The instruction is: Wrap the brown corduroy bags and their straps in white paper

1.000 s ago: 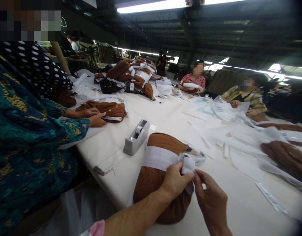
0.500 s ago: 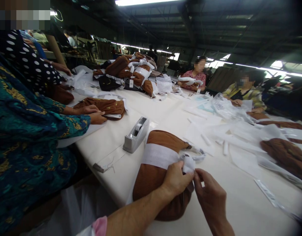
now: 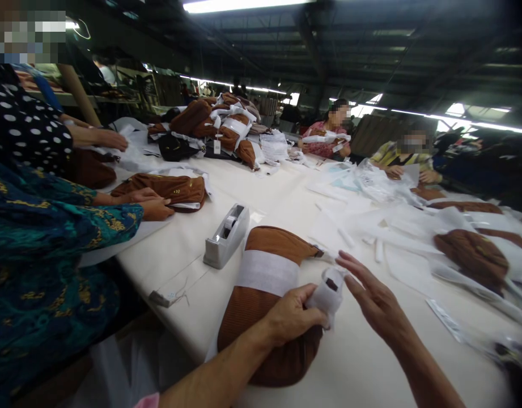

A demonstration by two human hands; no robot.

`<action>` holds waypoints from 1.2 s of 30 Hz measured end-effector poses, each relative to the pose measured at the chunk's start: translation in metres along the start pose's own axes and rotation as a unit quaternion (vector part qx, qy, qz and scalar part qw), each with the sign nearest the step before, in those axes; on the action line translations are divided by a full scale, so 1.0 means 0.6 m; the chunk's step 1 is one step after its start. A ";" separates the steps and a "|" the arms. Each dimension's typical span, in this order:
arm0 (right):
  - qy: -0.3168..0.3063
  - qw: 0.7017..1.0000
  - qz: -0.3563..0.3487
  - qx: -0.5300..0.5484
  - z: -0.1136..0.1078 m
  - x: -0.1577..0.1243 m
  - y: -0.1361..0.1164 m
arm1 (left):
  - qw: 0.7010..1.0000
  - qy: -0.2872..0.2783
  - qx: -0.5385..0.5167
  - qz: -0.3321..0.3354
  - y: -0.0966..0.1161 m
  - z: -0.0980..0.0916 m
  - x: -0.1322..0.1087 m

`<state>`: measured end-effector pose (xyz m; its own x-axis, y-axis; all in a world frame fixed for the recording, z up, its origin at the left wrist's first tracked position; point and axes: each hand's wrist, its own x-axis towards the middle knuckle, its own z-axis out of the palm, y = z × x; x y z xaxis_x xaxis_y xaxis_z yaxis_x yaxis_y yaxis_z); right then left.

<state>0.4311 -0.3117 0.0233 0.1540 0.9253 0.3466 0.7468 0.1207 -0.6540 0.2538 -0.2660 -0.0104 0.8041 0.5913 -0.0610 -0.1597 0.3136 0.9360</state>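
Observation:
A brown bag [image 3: 247, 317] lies on the white table, with a white paper band [image 3: 267, 272] around its middle. My left hand [image 3: 290, 314] is closed on a white-wrapped bundle [image 3: 326, 297] at the bag's right side. Something dark shows at the bundle's top end; what the wrapping covers is hidden. Just right of the bundle, my right hand [image 3: 375, 294] has its fingers stretched out and holds nothing. A pale strap end [image 3: 322, 255] runs from the bag's upper right corner.
Beyond the bag stands a grey tape dispenser [image 3: 226, 238]. At left, a co-worker's hands [image 3: 152, 204] touch another brown bag [image 3: 175, 190]. A pile of bags [image 3: 213, 122] sits at the back. White paper sheets [image 3: 397, 241] and a brown bag [image 3: 471, 255] lie at right.
My right hand has come away from the white wrapping and its fingers have opened. The wrapped bundle now stands more upright in my left hand. The whole view has shifted slightly.

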 end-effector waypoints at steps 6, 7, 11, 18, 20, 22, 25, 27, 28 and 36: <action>-0.277 0.949 0.060 0.140 -0.041 0.040 -0.018 | 0.996 -0.066 -0.053 -0.017 0.012 -0.017 -0.018; -0.282 0.948 0.066 0.134 -0.049 0.039 -0.022 | 0.994 -0.078 -0.068 -0.020 0.013 -0.018 -0.020; -0.290 0.952 0.060 0.075 -0.080 0.024 -0.033 | 0.991 -0.092 -0.093 -0.010 0.011 -0.012 -0.020; -0.309 0.951 -0.017 0.013 -0.070 -0.001 -0.055 | 0.992 -0.089 -0.088 -0.025 -0.010 -0.004 -0.009; -0.284 0.958 -0.023 0.010 -0.063 -0.005 -0.059 | 0.991 -0.082 -0.105 -0.025 -0.013 -0.006 -0.009; -0.281 0.959 -0.028 0.018 -0.064 -0.009 -0.059 | 0.989 -0.075 -0.121 -0.027 -0.013 -0.009 -0.010; -0.275 0.960 -0.045 0.020 -0.073 -0.013 -0.052 | 0.988 -0.066 -0.138 -0.032 -0.012 -0.012 -0.011; -0.252 0.966 -0.047 0.014 -0.075 -0.013 -0.045 | 0.986 -0.063 -0.149 -0.043 -0.012 -0.013 -0.010; -0.247 0.968 -0.040 0.013 -0.074 -0.013 -0.042 | 0.985 -0.064 -0.154 -0.046 -0.013 -0.014 -0.010; -0.280 0.957 0.034 -0.065 -0.033 0.003 -0.057 | 0.985 -0.057 -0.163 -0.024 -0.028 -0.013 -0.011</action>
<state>0.4186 -0.3211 0.0597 -0.1387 0.9813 -0.1334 0.8272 0.0408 -0.5605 0.2466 -0.2694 -0.0284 0.8709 0.4894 -0.0455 -0.2812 0.5720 0.7706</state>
